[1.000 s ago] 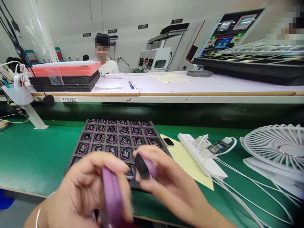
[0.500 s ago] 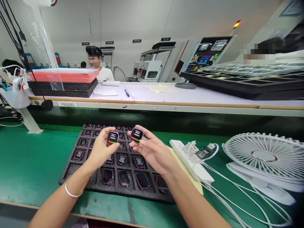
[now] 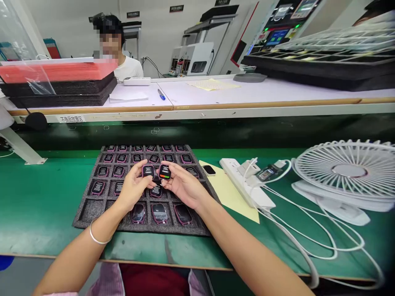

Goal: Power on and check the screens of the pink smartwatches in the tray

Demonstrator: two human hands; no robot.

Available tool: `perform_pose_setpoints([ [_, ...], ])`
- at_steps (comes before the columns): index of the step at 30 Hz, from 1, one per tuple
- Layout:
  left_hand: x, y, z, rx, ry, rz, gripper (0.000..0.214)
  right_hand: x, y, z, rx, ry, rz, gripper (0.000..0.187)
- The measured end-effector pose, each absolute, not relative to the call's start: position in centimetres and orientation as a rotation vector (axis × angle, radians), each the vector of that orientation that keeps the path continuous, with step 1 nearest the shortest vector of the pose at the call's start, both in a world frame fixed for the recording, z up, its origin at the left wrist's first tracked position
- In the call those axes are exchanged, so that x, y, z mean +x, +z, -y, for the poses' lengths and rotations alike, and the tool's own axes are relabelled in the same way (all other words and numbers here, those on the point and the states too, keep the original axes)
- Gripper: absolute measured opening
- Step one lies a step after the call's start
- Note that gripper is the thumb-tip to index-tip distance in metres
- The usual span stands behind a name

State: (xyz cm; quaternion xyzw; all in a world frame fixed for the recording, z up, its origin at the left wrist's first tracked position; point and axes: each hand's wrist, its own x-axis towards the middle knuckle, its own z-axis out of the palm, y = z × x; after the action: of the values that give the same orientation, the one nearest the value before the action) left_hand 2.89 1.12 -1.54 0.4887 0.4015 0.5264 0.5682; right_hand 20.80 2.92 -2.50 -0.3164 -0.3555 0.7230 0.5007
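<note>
One watch [image 3: 148, 171] sits in the left hand [image 3: 132, 188], another watch [image 3: 164, 172] in the right hand [image 3: 184, 186].

The tray [image 3: 92, 210] is speckled dark grey, on a green bench [image 3: 40, 197]; over it, a watch [image 3: 164, 169] is purple-rimmed and black-faced, striped orange and green. Right of the tray are pale-yellow paper [image 3: 226, 189], a white power strip [image 3: 231, 167] and a white fan [image 3: 347, 170].

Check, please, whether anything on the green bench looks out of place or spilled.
One dark-screened device lies on the yellow sheet, outside the foam tray whose compartments hold similar devices. Nothing looks spilled.
</note>
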Motion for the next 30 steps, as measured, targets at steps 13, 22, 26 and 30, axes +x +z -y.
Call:
perform_pose_setpoints([
  [13,2.83,-1.47,-0.99,1.122,1.248,-0.926,0.064,20.33,-2.43,-2.27,-0.772,1.714,0.900,0.046],
  [22,2.93,-1.61,-1.01,1.157,1.242,-0.914,0.058,20.38,-2.57,-2.16,-0.770,1.642,0.942,0.047],
  [26,2.90,-1.78,-1.07,1.176,1.236,-0.897,0.054,20.32,-2.72,-2.30,-0.764,1.628,0.948,0.049],
  [30,2.91,-1.92,-1.07,1.191,1.232,-0.896,0.054,20.34,-2.82,-2.37,-0.752,1.627,0.952,0.048],
])
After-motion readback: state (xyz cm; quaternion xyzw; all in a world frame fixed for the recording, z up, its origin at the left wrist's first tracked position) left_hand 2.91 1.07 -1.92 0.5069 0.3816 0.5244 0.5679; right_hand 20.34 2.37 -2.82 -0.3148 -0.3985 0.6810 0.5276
